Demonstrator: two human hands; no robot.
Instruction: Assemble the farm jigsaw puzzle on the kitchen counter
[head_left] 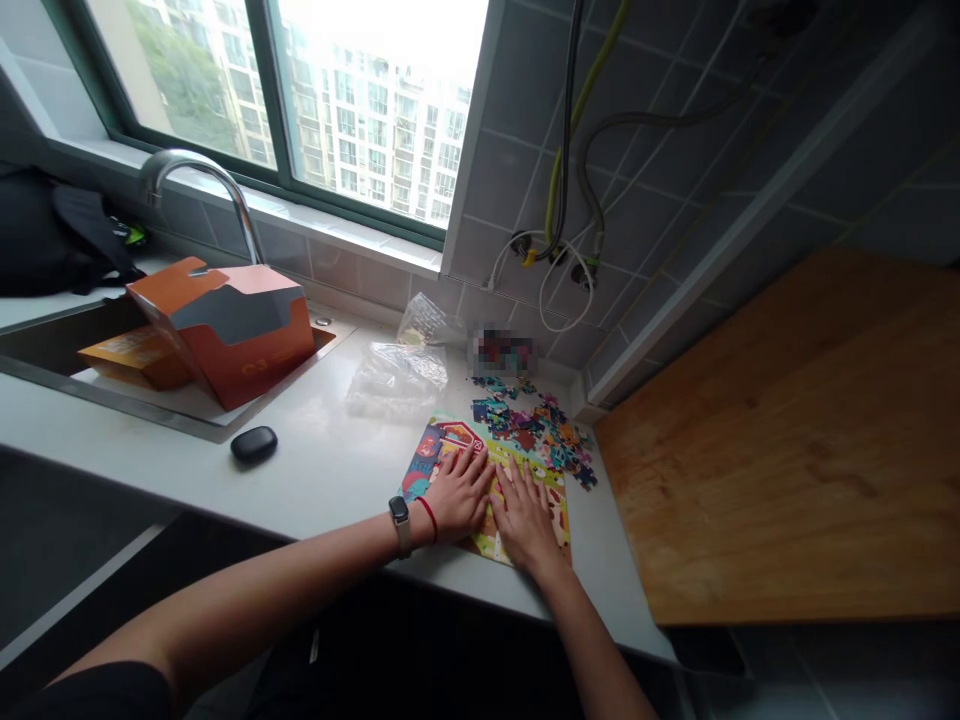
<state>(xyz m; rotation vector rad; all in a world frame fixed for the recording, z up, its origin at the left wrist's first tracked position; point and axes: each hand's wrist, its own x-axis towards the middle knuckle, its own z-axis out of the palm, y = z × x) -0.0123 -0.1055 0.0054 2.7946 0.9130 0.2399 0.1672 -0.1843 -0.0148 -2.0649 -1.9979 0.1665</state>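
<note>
Both hands rest palm down on a colourful puzzle picture sheet (556,545) at the counter's front edge. My left hand (459,492) lies flat over its left half, fingers stretched out, with a watch (400,512) and a red band on the wrist. Just beside it, my right hand (526,520) is spread over the right half. Neither hand holds anything. Behind the sheet lies a heap of loose jigsaw pieces (525,425), trailing to the right. The middle of the sheet is hidden under my hands.
Crumpled clear plastic bags (397,378) lie behind and left. An orange box (247,350) stands in the sink under a faucet (199,165). A black oval case (253,445) sits on the counter (322,480). A wooden board (787,450) rises at right.
</note>
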